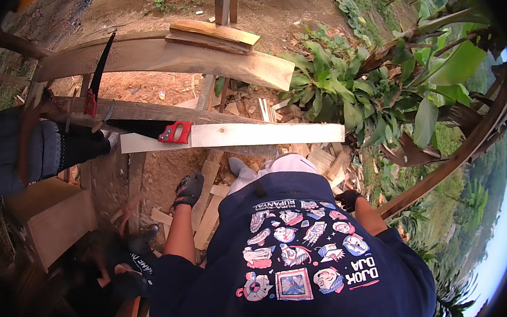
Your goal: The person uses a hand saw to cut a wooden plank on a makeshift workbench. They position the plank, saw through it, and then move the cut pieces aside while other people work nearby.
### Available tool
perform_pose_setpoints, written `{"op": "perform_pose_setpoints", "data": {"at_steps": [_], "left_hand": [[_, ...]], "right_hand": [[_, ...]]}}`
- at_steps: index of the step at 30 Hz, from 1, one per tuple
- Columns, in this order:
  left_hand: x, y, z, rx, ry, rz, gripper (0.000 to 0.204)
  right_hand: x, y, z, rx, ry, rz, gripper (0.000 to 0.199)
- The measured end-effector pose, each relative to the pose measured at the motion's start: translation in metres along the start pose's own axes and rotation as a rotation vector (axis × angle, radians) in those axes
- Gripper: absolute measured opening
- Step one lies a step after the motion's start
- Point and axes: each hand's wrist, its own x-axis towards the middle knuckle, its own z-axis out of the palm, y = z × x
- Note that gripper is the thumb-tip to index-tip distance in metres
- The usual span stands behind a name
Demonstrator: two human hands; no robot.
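My left hand, in a dark glove, hangs beside my body with its fingers loosely apart and nothing visible in it. My right hand, also gloved, is low at my other side, its fingers mostly lost in shadow. In front of me a pale plank lies across a rough wooden beam. A handsaw with a red handle rests on the plank's left part, its dark blade pointing left. Neither hand touches the saw or plank. A second red-handled saw stands blade up farther left.
Beyond lies a wide curved board with short timber pieces on top. A person in grey is at the left, another in black at lower left, near a wooden box. Offcuts litter the ground; leafy plants grow right.
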Motion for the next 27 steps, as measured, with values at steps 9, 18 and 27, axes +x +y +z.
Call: {"op": "perform_pose_setpoints", "data": {"at_steps": [9,18,27], "left_hand": [[-0.057,-0.065,0.075,0.066,-0.017,-0.355,0.037],[-0.105,-0.066,0.152,0.382,-0.344,-0.084,0.023],[-0.111,0.020,0.109,0.455,-0.215,-0.098,0.033]], "right_hand": [[-0.048,-0.171,-0.074,-0.273,0.443,-0.362,0.054],[-0.094,-0.308,-0.049,-0.888,0.526,-0.699,0.082],[-0.077,-0.298,-0.025,-0.925,0.821,-0.885,0.086]]}}
